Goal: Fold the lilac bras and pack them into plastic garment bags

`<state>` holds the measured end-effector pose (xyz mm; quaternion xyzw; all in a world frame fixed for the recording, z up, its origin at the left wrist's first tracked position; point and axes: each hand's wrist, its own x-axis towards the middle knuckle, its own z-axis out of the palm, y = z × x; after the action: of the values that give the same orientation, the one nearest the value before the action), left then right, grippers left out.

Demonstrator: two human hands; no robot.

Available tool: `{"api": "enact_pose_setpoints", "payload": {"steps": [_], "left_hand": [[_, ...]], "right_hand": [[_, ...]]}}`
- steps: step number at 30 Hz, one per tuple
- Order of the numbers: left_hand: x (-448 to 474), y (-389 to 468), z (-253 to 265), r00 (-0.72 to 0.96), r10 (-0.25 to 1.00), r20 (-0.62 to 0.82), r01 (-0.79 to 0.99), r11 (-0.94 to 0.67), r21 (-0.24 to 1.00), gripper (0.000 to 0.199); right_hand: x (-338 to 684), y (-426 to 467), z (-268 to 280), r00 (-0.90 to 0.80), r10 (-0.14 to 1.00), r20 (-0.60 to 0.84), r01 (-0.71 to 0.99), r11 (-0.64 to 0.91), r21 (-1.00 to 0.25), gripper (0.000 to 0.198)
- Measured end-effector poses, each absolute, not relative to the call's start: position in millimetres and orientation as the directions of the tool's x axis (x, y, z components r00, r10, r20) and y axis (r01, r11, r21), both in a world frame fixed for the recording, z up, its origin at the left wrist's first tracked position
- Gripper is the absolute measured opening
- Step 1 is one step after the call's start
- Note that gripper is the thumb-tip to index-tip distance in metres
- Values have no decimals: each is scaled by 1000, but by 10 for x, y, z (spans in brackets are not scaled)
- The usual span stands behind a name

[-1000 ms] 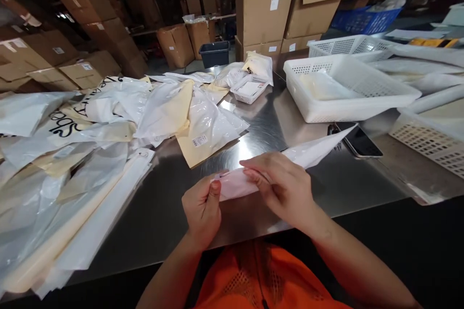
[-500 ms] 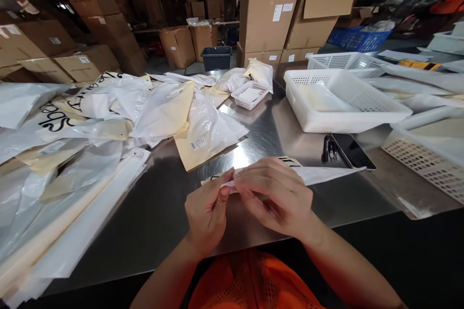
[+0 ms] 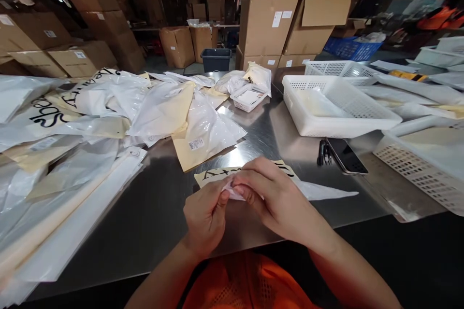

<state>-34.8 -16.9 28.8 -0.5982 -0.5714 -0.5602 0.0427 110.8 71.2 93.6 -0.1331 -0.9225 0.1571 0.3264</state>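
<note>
A translucent white plastic bag (image 3: 321, 190), with cream parts bearing black lettering, lies low across the table in front of me. At its near edge, my left hand (image 3: 206, 217) is closed on the plastic, thumb against bent fingers. My right hand (image 3: 273, 198) meets it there, thumb and fingers pinching the same edge. The hands cover the middle of the bag, so what is inside cannot be seen. Just beyond them lies a cream and clear bag with a barcode label (image 3: 196, 144). A phone (image 3: 348, 156) and black pens (image 3: 322, 152) are to the right.
Many plastic bags (image 3: 116, 99) are heaped at the left of the metal table (image 3: 159, 207). White baskets (image 3: 340, 128) stand at the right, and a small basket (image 3: 248, 101) sits at the back. Cardboard boxes (image 3: 266, 26) rise behind the table.
My right fingers have curled closer to the left thumb on the bag's edge. More of the bag's cream, lettered part shows beyond my hands. The view has shifted slightly.
</note>
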Motion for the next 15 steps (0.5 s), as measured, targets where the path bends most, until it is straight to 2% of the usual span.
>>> {"api": "enact_pose_setpoints", "payload": {"steps": [3,8,11,13,15], "left_hand": [[-365,-184,291,-282,626,727,715,-368,594,26],[-368,-211,345,-321,699,639,663,-316,678,26],[-385,-205,319,-421,686,594,637,-242,731,25],[-415,-187,283,-528,639,560,583,-207,786,26],[-453,-166,259,-595,621,510,496,-216,841,30]], "right_hand": [[1120,682,959,-794,340,504,179,923,-341,19],[1222,771,979,-904,288,317,115,876,-468,21],[1314,835,925,-869,296,396,61,859,-508,27],[1364,849,870,-800,380,464,74,830,-553,37],[1392,844,822,-751,467,467,123,793,-596,34]]}}
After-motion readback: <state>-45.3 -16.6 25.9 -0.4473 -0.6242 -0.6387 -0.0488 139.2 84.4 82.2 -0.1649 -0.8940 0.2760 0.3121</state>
